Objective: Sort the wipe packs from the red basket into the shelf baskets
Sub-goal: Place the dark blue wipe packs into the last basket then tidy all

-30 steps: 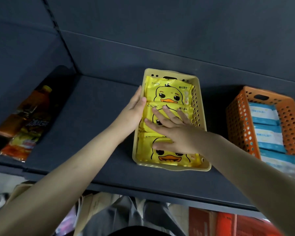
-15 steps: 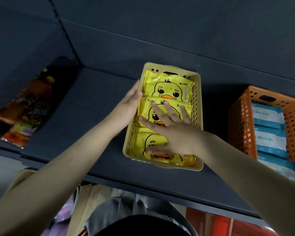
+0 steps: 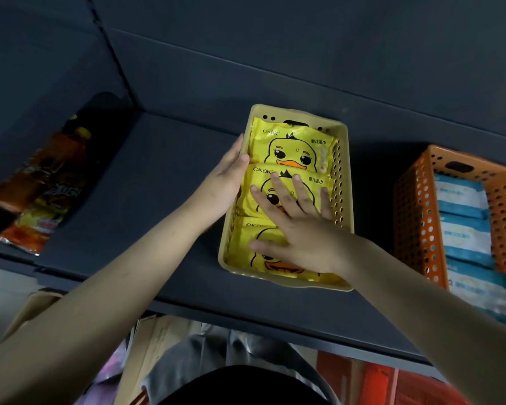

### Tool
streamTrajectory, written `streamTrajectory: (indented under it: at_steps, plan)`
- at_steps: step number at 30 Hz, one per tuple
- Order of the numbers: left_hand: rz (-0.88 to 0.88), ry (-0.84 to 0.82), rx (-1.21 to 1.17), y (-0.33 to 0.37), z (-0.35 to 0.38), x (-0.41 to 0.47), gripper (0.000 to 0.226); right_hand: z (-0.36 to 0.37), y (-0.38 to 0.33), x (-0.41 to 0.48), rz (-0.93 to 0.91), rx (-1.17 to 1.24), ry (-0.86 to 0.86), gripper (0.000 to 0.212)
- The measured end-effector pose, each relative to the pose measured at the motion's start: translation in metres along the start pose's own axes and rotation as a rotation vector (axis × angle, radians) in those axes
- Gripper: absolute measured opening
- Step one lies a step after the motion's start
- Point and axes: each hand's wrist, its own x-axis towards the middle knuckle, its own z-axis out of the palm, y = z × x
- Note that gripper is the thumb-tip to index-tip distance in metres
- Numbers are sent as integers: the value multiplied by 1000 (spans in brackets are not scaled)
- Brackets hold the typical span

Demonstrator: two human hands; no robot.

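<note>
Duck packs (image 3: 292,147) are pressed down in the yellow basket (image 3: 344,182) by the flat right hand (image 3: 301,229), its side touched by the flat left hand (image 3: 222,182). Sorting seems nearly done.

From my screen I took the yellow basket (image 3: 341,182) for smooth moulded plastic, its walls punched with holes and faintly shiny. The duck packs (image 3: 292,147) in it were glossy printed film, slightly crinkled. The shelf (image 3: 158,176) looked matt and dark, like painted metal. The orange basket (image 3: 412,217) was the same holed plastic, and its blue-and-white packs (image 3: 462,197) were soft-sheened film. The bottle (image 3: 62,159) gleamed, and the cardboard (image 3: 158,340) below looked dull.
</note>
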Motion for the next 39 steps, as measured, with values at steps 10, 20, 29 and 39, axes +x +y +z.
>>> streamTrajectory:
  at_steps: [10, 20, 29, 39]
  plan:
    - [5, -17, -53, -1, 0, -1, 49, 13, -10, 12, 100, 41, 105, 89]
    - [-2, -29, -77, 1, -1, -3, 49, 14, -9, 14, 153, 117, 154, 88]
    - [6, -45, -71, -1, -2, -3, 50, 13, -8, 13, 226, 90, 171, 75]
    - [18, -60, 261, 18, -13, -6, 58, -18, 1, -19, 224, 284, 450, 72]
